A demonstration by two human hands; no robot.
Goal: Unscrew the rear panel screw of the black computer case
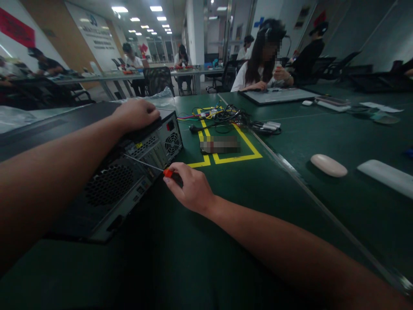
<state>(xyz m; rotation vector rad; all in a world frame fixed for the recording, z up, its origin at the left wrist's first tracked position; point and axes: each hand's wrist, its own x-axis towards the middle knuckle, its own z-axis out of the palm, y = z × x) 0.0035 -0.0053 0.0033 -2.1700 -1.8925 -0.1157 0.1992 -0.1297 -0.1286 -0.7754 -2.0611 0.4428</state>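
Note:
A black desktop computer case [97, 144] lies on its side on the green table, its rear panel toward me. My left hand [137, 114] rests on its upper edge, fingers curled against the case; the fingertips are partly hidden. Between thumb and fingers, my right hand [192, 187] pinches a screwdriver [167, 172] by its orange handle. The thin shaft runs left to the rear panel, its tip near a slot edge; whether it sits in a screw I cannot tell. A fan grille [172, 142] and a larger honeycomb vent [109, 185] show on the panel.
Bundled cables [232, 114] and a blurred dark object [221, 145] lie by yellow tape [248, 142]. A pale oval case [329, 165] and a white long object [387, 174] are at right. A person [264, 64] works across the table on a flat panel [280, 95].

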